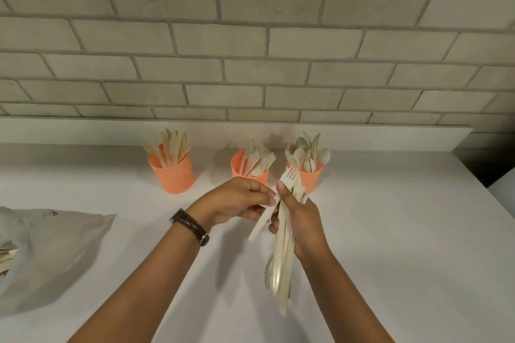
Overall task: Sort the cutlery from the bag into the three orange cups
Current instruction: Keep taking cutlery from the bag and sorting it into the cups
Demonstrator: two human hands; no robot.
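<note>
Three orange cups stand in a row near the wall: the left cup (172,175) holds knives, the middle cup (239,168) holds forks, the right cup (311,177) holds spoons. My right hand (299,220) grips a bundle of pale cutlery (280,264), with a fork's tines sticking up above the fist. My left hand (237,200) pinches a single pale piece (260,224) at its top end, right beside the bundle; its type is hidden by my fingers. The whitish bag (53,245) lies at the left, with more cutlery showing at its mouth.
Everything sits on a white counter (390,231) against a pale brick wall. The counter's right edge drops off at the far right. A dark watch is on my left wrist.
</note>
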